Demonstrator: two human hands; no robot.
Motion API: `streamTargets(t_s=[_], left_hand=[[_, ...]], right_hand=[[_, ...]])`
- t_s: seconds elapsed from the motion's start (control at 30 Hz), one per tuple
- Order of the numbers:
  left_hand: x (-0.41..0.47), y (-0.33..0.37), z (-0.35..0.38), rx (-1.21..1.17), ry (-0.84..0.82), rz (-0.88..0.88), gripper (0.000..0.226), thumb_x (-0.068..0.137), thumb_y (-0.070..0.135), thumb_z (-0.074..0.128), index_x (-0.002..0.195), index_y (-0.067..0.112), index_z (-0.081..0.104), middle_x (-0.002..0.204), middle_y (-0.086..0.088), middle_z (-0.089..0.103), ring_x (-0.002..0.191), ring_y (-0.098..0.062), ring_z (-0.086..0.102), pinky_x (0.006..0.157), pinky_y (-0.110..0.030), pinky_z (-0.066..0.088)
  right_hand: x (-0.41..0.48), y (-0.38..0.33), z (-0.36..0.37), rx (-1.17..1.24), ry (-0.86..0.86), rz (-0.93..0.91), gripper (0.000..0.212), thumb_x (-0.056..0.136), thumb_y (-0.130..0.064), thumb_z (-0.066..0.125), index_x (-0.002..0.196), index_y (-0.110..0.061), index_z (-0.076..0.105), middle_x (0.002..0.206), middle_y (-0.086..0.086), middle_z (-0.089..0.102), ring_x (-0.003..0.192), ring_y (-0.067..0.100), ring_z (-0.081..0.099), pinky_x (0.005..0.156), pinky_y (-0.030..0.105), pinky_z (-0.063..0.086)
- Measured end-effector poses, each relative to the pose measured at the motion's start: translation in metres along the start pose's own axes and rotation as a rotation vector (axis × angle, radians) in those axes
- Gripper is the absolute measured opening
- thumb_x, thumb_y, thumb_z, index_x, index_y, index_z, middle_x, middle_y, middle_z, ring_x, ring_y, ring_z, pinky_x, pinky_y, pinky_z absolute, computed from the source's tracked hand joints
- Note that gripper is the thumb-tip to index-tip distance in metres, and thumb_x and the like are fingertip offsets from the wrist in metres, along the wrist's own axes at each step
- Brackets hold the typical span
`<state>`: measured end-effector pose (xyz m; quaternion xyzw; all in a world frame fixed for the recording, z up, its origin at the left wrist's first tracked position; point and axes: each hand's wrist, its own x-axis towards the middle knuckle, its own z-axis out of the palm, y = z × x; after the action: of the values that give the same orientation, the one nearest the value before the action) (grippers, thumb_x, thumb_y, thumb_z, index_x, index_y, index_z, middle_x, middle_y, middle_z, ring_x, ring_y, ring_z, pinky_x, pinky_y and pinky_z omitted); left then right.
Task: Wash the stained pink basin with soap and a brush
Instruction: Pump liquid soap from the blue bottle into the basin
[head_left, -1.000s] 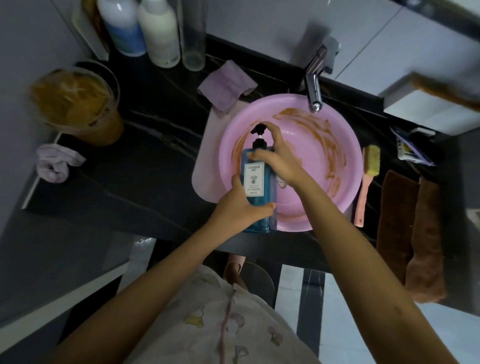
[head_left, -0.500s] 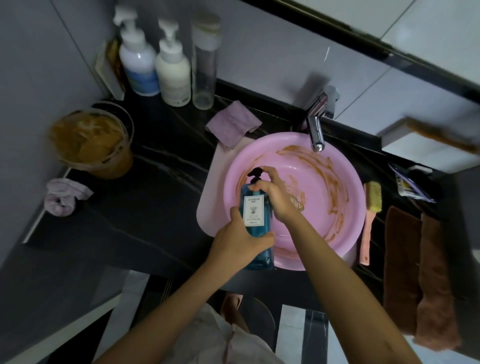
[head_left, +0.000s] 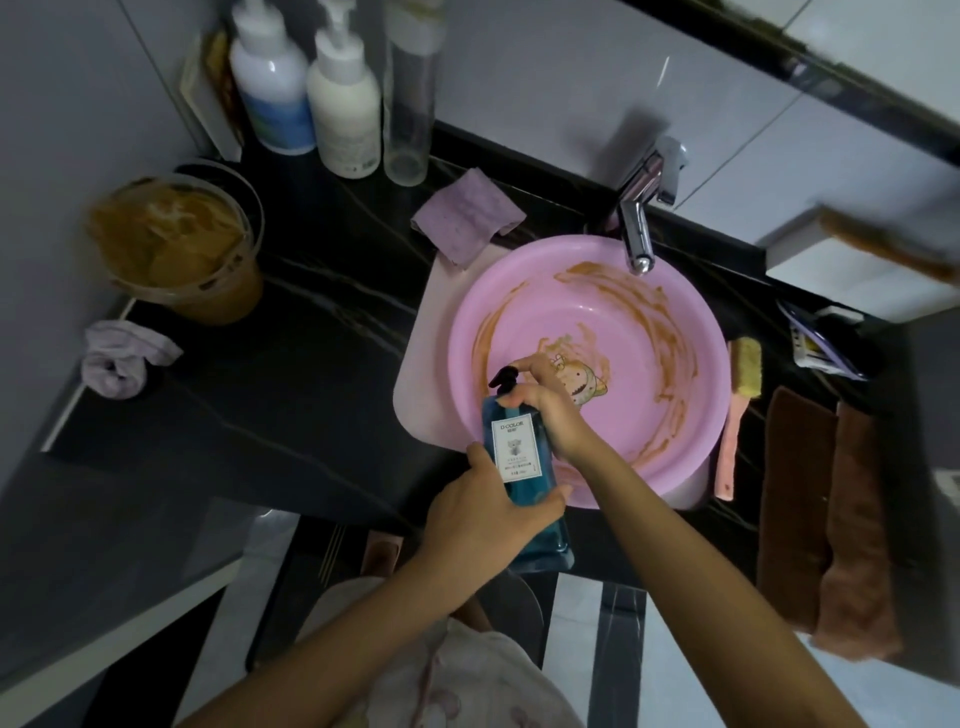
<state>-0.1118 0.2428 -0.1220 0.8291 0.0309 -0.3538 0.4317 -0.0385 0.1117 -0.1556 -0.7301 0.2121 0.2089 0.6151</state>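
vs 0.5 s ago: soap bottle (head_left: 517, 449) pulled slightly toward the person, and right hand (head_left: 545, 410) no longer covers the cartoon print (head_left: 584, 387) on the basin floor. Grip same on both hands. Pink basin (head_left: 675, 332) sits on the pale sink (head_left: 423, 364) under the faucet (head_left: 636, 228), brown smears on its walls. Bottle is held over its near-left rim. Left hand (head_left: 488, 512) wraps thumb and fingers round the bottle's lower body. Right hand: forefinger on the black pump head (head_left: 503, 379), thumb curled at the bottle's shoulder. Brush (head_left: 740, 395) lies on the counter (head_left: 311, 374) just right of the basin, no hand on it.
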Motion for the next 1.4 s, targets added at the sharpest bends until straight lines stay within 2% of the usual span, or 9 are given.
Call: streamTargets(t_s=[0.3,0.4,0.53,0.7,0.77,0.83,0.97,1.17,1.4], left_hand=[[-0.018,0.000,0.001,0.117,-0.096,0.190,0.069,0.074,0.073,0.049,0.119,0.022,0.042,0.111,0.012,0.061,0.099,-0.006,0.061,0.075,-0.022,0.052],[-0.017,-0.005,-0.007,0.132,-0.110,0.317,0.038,0.091,0.055,0.037,0.106,0.023,0.053,0.104,0.009,0.066,0.091,-0.004,0.063,0.075,-0.027,0.055],[0.006,-0.010,-0.012,0.314,-0.023,0.534,0.005,0.089,0.025,0.055,0.086,0.024,0.051,0.090,0.007,0.061,0.081,-0.007,0.057,0.072,-0.022,0.044],[0.040,-0.003,0.017,0.821,-0.064,0.865,0.047,0.072,0.031,0.073,0.111,0.015,0.053,0.110,-0.002,0.049,0.101,-0.019,0.047,0.084,-0.029,0.039],[0.046,0.004,0.033,0.944,-0.072,0.901,0.053,0.060,0.031,0.081,0.103,0.015,0.057,0.103,-0.003,0.054,0.093,-0.020,0.052,0.078,-0.031,0.045],[0.051,0.011,0.043,1.004,-0.044,0.951,0.053,0.042,0.025,0.088,0.088,0.016,0.061,0.088,-0.002,0.060,0.077,-0.018,0.057,0.065,-0.028,0.048],[0.053,0.015,0.045,0.911,0.052,1.150,0.041,0.050,0.019,0.080,0.086,0.013,0.061,0.081,-0.004,0.061,0.071,-0.021,0.058,0.064,-0.027,0.045],[0.046,0.047,0.019,0.567,0.369,1.523,0.016,0.078,0.014,0.062,0.090,0.011,0.053,0.083,-0.013,0.064,0.082,-0.024,0.050,0.075,-0.031,0.038],[0.042,0.139,-0.021,0.501,0.632,1.473,0.019,0.090,0.014,0.056,0.090,-0.002,0.065,0.084,-0.017,0.059,0.079,-0.026,0.046,0.072,-0.034,0.035]], right_hand=[[-0.030,0.000,-0.022,-0.098,-0.063,0.059,0.048,0.055,-0.022,0.061,0.102,-0.016,0.053,0.089,0.002,0.058,0.074,0.014,0.057,0.065,0.025,0.042],[-0.049,-0.006,-0.038,-0.168,-0.119,-0.027,0.063,0.058,-0.022,0.063,0.119,-0.016,0.049,0.105,-0.002,0.055,0.084,0.010,0.057,0.071,0.019,0.047],[-0.081,-0.010,-0.066,-0.183,-0.008,-0.111,0.069,0.055,-0.034,0.064,0.119,-0.045,0.038,0.107,0.001,0.058,0.079,0.011,0.060,0.066,0.022,0.048],[-0.123,-0.009,-0.102,-0.211,0.263,-0.268,0.073,0.064,-0.031,0.065,0.126,-0.048,0.031,0.107,-0.021,0.056,0.090,0.004,0.061,0.075,0.029,0.051],[-0.139,-0.009,-0.114,-0.227,0.335,-0.329,0.079,0.073,-0.015,0.068,0.135,-0.038,0.025,0.117,-0.037,0.045,0.093,-0.013,0.057,0.080,0.020,0.051],[-0.154,-0.007,-0.126,-0.224,0.407,-0.363,0.083,0.077,-0.007,0.068,0.141,-0.030,0.021,0.134,-0.022,0.041,0.099,-0.010,0.058,0.078,0.017,0.053],[-0.182,-0.001,-0.151,-0.273,0.559,-0.421,0.085,0.079,0.002,0.069,0.144,-0.025,0.020,0.112,-0.044,0.048,0.095,0.014,0.065,0.077,0.030,0.057],[-0.206,-0.005,-0.178,-0.277,0.670,-0.500,0.084,0.076,0.004,0.069,0.144,-0.019,0.024,0.109,-0.047,0.048,0.097,0.004,0.064,0.080,0.020,0.054],[-0.216,-0.029,-0.197,-0.283,0.653,-0.566,0.086,0.070,-0.019,0.069,0.141,-0.037,0.024,0.102,-0.009,0.066,0.091,0.007,0.067,0.080,0.028,0.054]])
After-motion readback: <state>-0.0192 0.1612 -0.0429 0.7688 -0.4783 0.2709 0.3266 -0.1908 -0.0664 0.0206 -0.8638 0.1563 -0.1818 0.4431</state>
